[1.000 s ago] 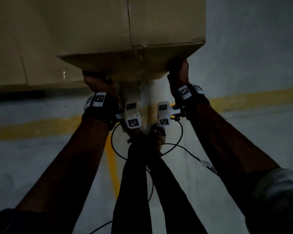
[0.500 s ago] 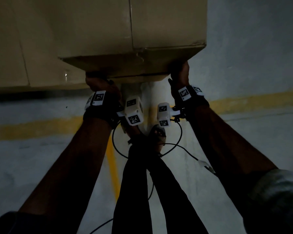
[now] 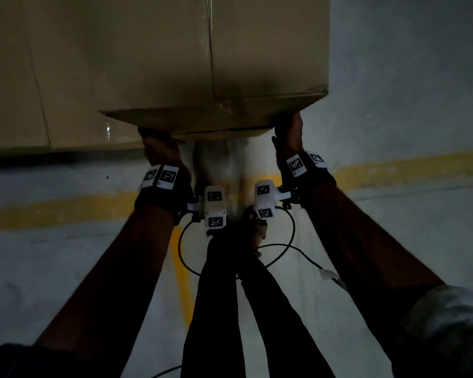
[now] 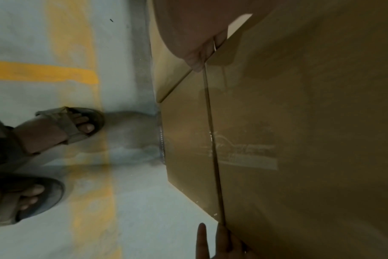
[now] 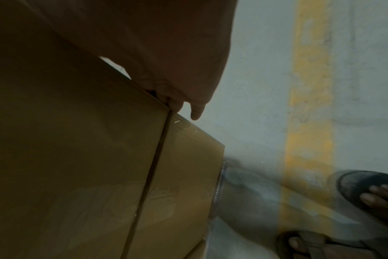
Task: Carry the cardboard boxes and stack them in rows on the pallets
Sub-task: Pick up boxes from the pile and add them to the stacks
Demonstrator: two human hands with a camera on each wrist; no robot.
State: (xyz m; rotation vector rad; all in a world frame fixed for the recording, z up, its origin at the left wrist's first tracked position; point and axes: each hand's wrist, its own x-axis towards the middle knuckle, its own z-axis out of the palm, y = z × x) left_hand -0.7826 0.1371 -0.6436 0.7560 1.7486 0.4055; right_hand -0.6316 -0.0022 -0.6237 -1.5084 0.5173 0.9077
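Note:
I hold a large brown cardboard box (image 3: 257,50) off the floor in front of me, seen in the head view. My left hand (image 3: 159,144) grips its near bottom edge on the left, fingers hooked underneath. On the right, my right hand (image 3: 290,132) grips the same edge. The left wrist view shows the left hand (image 4: 188,38) curled round the box's edge, against the box underside (image 4: 299,140). In the right wrist view the right hand (image 5: 177,84) wraps the box corner (image 5: 78,140). Most fingers are hidden under the box.
A second cardboard box (image 3: 17,91) stands low on the left, just behind the held one. The grey concrete floor carries yellow painted lines (image 3: 66,211). My sandalled feet (image 4: 73,126) stand close below the box, and cables (image 3: 284,249) hang from my wrists.
The box and both hands sit slightly lower in the head view than a second ago. The grip of both hands is the same.

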